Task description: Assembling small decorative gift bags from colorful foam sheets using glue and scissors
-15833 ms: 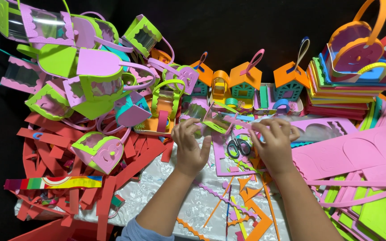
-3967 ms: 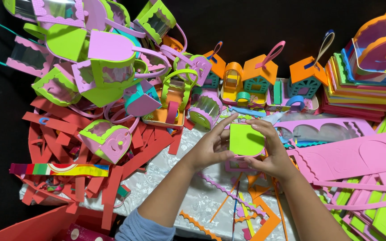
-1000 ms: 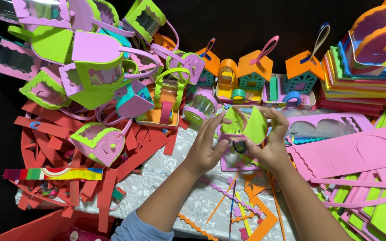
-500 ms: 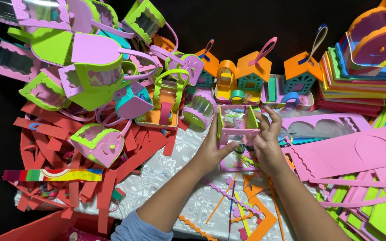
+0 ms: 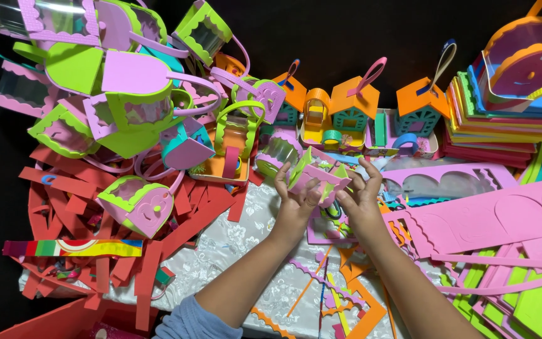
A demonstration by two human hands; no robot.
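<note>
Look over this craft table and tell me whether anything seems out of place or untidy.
Red foam scraps lie strewn in a loose heap at the left, and finished baskets are tumbled on their sides above them, unlike the orange-roofed houses standing upright in a row. Both hands, left and right, hold a pink and green foam piece.

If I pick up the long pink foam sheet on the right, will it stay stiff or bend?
The pink foam sheet will probably droop: it looks thin and long. Probably light, like the foam box both hands fold. Its cut-out windows may tear if pulled.
</note>
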